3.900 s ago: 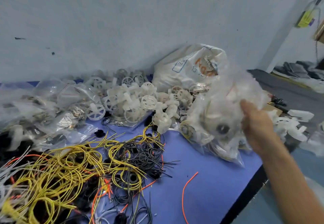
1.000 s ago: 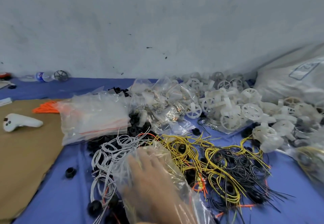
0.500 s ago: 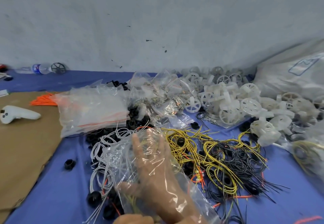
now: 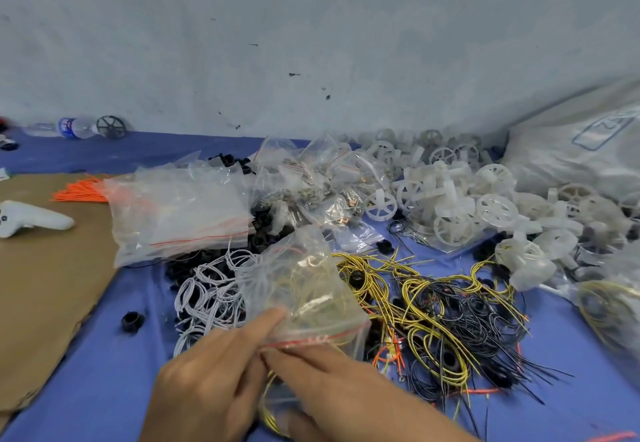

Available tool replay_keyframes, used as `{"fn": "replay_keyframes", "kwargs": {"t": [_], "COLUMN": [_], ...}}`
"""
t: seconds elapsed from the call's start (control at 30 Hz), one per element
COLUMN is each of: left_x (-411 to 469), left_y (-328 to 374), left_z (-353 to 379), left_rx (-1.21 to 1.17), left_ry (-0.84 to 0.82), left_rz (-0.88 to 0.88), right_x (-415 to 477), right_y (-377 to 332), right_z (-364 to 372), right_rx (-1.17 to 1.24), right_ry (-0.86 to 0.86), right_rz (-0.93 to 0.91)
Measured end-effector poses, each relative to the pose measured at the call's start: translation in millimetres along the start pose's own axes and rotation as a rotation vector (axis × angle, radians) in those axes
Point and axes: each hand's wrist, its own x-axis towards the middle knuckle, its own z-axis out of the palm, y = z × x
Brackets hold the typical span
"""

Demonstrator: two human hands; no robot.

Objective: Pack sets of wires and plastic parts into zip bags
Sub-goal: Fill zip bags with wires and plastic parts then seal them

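Observation:
A clear zip bag (image 4: 301, 289) with a red seal line stands up in front of me, and it looks empty. My left hand (image 4: 207, 379) pinches its mouth from the left. My right hand (image 4: 346, 393) grips the same mouth edge from the right, and some yellow wire shows under its fingers. Behind the bag lie white wire coils (image 4: 207, 292), yellow wire coils (image 4: 408, 289) and black wire coils (image 4: 485, 317) in a tangle on the blue table (image 4: 104, 372). White plastic wheels (image 4: 450, 199) are heaped further back.
A stack of empty zip bags (image 4: 180, 213) lies left of centre, with small filled bags (image 4: 311, 182) behind. Brown cardboard (image 4: 45, 285) covers the table's left, holding a white controller (image 4: 31, 221) and orange wires (image 4: 81, 190). A big white sack (image 4: 581, 150) fills the right.
My right hand has left the pile of filled bags on the right. The view swung left. My hand was spread behind the clear zip bag; now both hands pinch its mouth.

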Motion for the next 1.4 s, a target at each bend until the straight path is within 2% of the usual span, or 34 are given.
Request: {"fn": "replay_keyframes", "kwargs": {"t": [0.07,0.1,0.17,0.23,0.27,0.33,0.43,0.53,0.7,0.83,0.97,1.13,1.27,1.33,1.4], "left_x": [-1.2,-3.2,-6.6,-8.4,-8.3,-7.8,-9.6,-11.7,-11.8,-7.5,1.6,8.1,10.5,14.8,19.6], "left_y": [-3.4,-5.1,-2.7,1.9,3.8,10.0,16.3,17.7,16.9,20.6,25.6,28.4,28.5,29.4,31.8], "left_z": [2.8,4.4,7.9,9.5,10.1,10.7,12.9,10.5,7.4,6.9,10.9,18.1,25.0,27.5,30.4], "left_rx": [0.029,0.048,0.04,0.022,0.018,0.0,-0.004,-0.041,-0.079,-0.162,-0.231,-0.224,-0.188,-0.207,-0.252], "left_ry": [-0.017,-0.017,-0.02,-0.059,-0.073,-0.099,-0.099,-0.116,-0.186,-0.267,-0.267,-0.303,-0.299,-0.299,-0.292], "left_rz": [-0.036,-0.045,-0.079,-0.091,-0.084,-0.091,-0.106,-0.158,-0.235,-0.3,-0.28,-0.297,-0.287,-0.304,-0.321], "right_x": [-11.3,-18.5,-21.6,-9.6,-1.1,14.8,28.4,30.8,17.2,5.0,-4.9,-20.6,-39.9,-52.6,-62.7], "right_y": [7.6,15.6,46.1,86.2,105.4,136.2,161.5,163.3,162.7,152.6,135.9,111.0,93.1,86.1,82.8], "right_z": [-23.5,-35.6,-49.6,-47.3,-41.8,-26.3,-7.9,-2.8,-16.8,-32.7,-50.8,-64.8,-68.2,-65.9,-59.1], "right_rx": [0.15,0.329,0.529,0.393,0.265,0.028,-0.244,-0.344,-0.291,0.0,0.456,0.748,0.883,0.964,0.928], "right_ry": [0.117,0.199,0.49,0.731,0.749,0.625,0.484,0.529,0.641,0.846,1.05,1.108,1.02,0.83,0.578], "right_rz": [-0.006,0.039,0.176,0.406,0.525,0.729,0.85,0.817,0.737,0.685,0.541,0.391,0.297,0.282,0.336]}}
